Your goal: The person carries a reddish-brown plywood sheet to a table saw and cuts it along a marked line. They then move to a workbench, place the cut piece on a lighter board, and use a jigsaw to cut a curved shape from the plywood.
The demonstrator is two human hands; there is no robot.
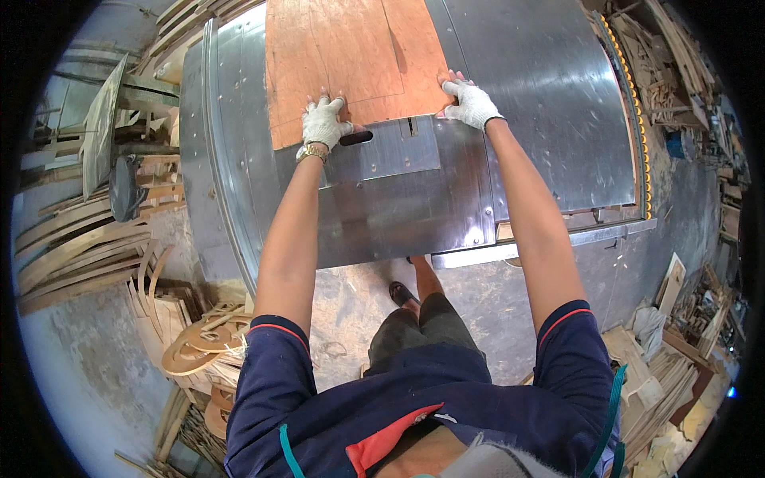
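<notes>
Navy shirt [414, 378] filled six o'clock, while left hand [322, 124] at eleven and right hand [470, 102] at one spread wide against the orange board [351, 64] at twelve on the metal table [550, 95], where uneven pushing could have skewed it

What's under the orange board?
The metal tabletop, with a slotted plate showing at the near edge of the orange board. Anything fully beneath is covered.

Shows matt wood in the panel [343, 56], smooth glossy metal across the machine table [542, 103]. Has knitted cloth in the gloves [321, 125].
</notes>
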